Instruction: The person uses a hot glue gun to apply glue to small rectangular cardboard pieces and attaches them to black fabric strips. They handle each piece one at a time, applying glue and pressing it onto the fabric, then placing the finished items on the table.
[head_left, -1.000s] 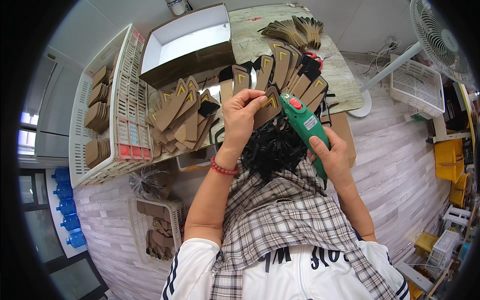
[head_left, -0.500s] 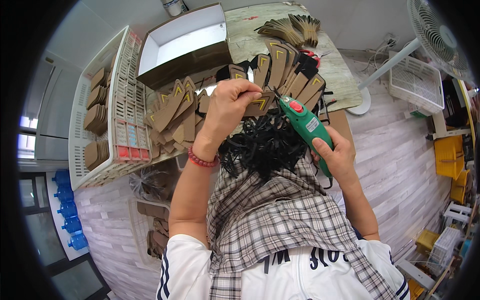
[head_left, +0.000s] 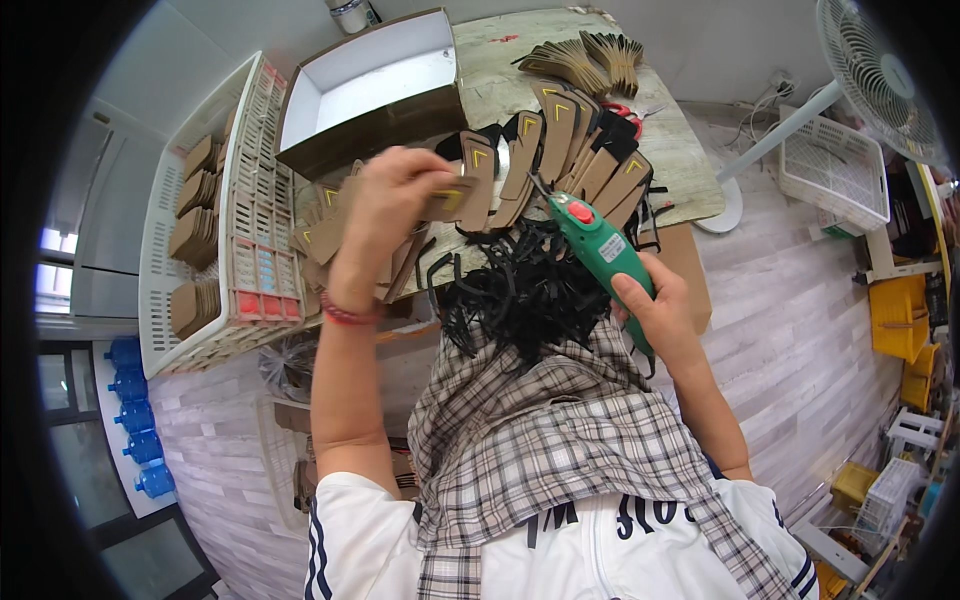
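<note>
My left hand (head_left: 383,210), smeared by motion, pinches a flat brown piece with a yellow chevron (head_left: 452,200) above the pile at the table's near left. My right hand (head_left: 662,305) is wrapped round green electric scissors (head_left: 605,250) with a red button; their blades point up and left, away from the piece. Between my hands a heap of black trimmed strips (head_left: 518,290) lies on the checked apron (head_left: 560,420) over my lap. Beyond the blades, brown pieces with yellow chevrons and black edging (head_left: 565,130) fan out across the table.
An open box with a white inside (head_left: 370,85) stands at the back left, beside a white plastic crate (head_left: 240,270) holding stacked brown pieces. Red-handled scissors (head_left: 622,112) lie beyond the fan of pieces. A standing fan (head_left: 885,75) and another white crate (head_left: 835,165) are to the right.
My left hand has swung left with the brown piece, away from the blades. The electric scissors have shifted slightly left and down in my right hand.
</note>
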